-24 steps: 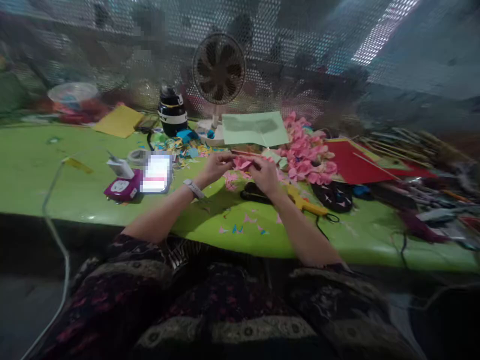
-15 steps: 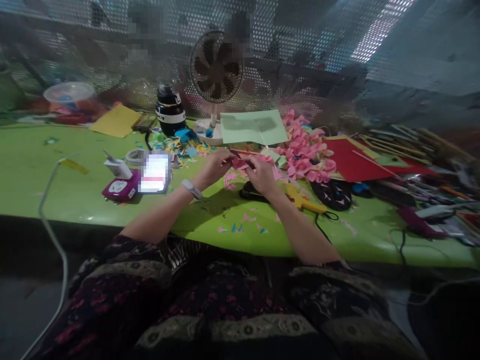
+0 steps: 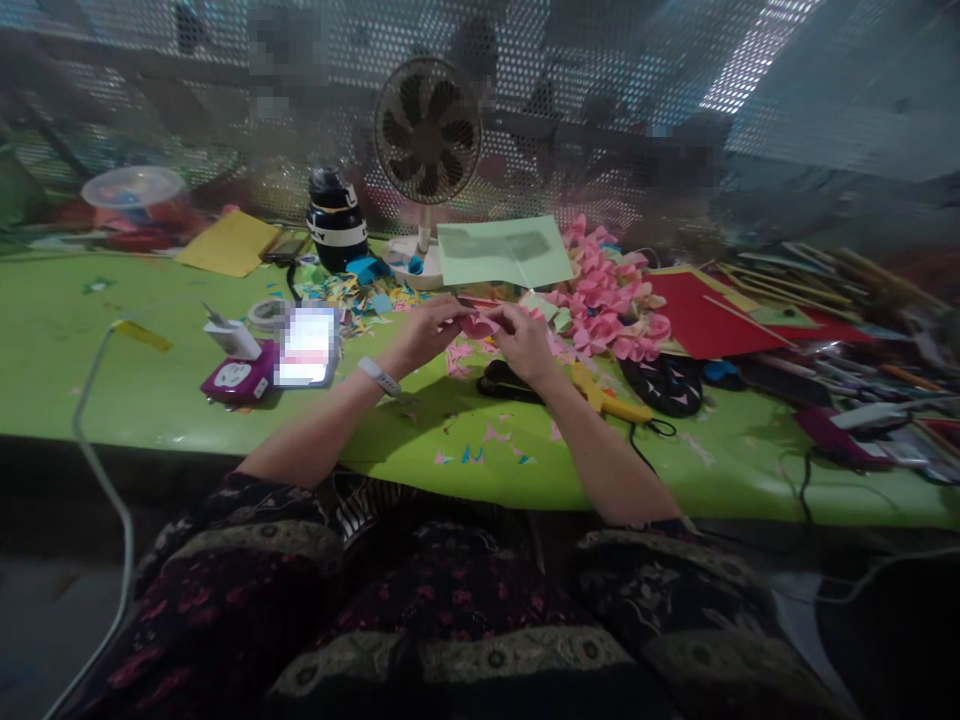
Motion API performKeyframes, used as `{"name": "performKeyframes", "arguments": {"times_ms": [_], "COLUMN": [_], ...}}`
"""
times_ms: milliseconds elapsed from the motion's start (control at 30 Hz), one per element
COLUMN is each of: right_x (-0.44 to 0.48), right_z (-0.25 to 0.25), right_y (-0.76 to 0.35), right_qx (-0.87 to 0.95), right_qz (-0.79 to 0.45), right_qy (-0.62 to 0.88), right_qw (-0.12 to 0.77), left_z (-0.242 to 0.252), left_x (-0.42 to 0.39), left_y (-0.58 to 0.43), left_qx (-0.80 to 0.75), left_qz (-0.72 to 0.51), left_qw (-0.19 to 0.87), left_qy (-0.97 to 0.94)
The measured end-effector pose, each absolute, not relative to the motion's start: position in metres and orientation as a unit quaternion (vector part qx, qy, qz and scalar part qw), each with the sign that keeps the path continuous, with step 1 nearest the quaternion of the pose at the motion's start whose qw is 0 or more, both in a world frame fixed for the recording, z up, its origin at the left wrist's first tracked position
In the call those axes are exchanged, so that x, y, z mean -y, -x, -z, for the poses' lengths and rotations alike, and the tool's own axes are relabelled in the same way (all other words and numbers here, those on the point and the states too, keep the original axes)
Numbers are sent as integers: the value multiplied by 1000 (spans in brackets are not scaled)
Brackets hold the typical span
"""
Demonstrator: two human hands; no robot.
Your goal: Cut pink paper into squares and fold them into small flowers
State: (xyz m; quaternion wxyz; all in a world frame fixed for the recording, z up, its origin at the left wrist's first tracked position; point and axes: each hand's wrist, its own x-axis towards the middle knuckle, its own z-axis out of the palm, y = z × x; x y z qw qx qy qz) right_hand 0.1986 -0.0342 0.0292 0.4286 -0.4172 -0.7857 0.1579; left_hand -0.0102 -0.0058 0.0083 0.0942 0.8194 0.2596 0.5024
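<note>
A small pink paper flower point(image 3: 478, 324) is held between my two hands above the green table. My left hand point(image 3: 431, 335), with a pale band on its wrist, pinches its left side. The fingers of my right hand point(image 3: 521, 345) are closed on its right side. Pink paper scraps point(image 3: 457, 358) lie just below the hands. A heap of pink paper flowers point(image 3: 611, 295) rises beyond my right hand. Under the right wrist sits a black stapler-like object point(image 3: 512, 383), partly covered, beside a yellow-handled tool point(image 3: 611, 397).
A fan point(image 3: 427, 135) and a dark bottle point(image 3: 335, 222) stand at the back. Left are a lit phone point(image 3: 306, 345) and a purple power adapter point(image 3: 237, 380) with a white plug. Red paper point(image 3: 709, 315) and sticks lie right. A pale green sheet point(image 3: 504, 252) lies behind the hands.
The pink paper flower has turned slightly between my fingers, and its folded petals show more openly. Both hands stay in nearly the same place. The whole view has shifted a little.
</note>
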Motion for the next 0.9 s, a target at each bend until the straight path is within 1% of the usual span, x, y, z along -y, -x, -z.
{"name": "performKeyframes", "arguments": {"times_ms": [200, 433, 667, 900], "right_x": [35, 34, 31, 41], "right_z": [-23, -16, -12, -13], "right_y": [-195, -195, -194, -185], "right_qx": [796, 809, 805, 782], "right_qz": [-113, -31, -28, -46], "right_qy": [414, 405, 426, 461], "right_qw": [427, 425, 412, 417], "left_z": [-11, -14, -11, -9], "left_x": [10, 19, 24, 31], "left_y": [10, 7, 3, -1], "left_qx": [-282, -293, -319, -363], "left_qz": [-488, -497, -507, -474], "left_qw": [76, 61, 50, 46], "left_qy": [-822, -814, -799, -801]}}
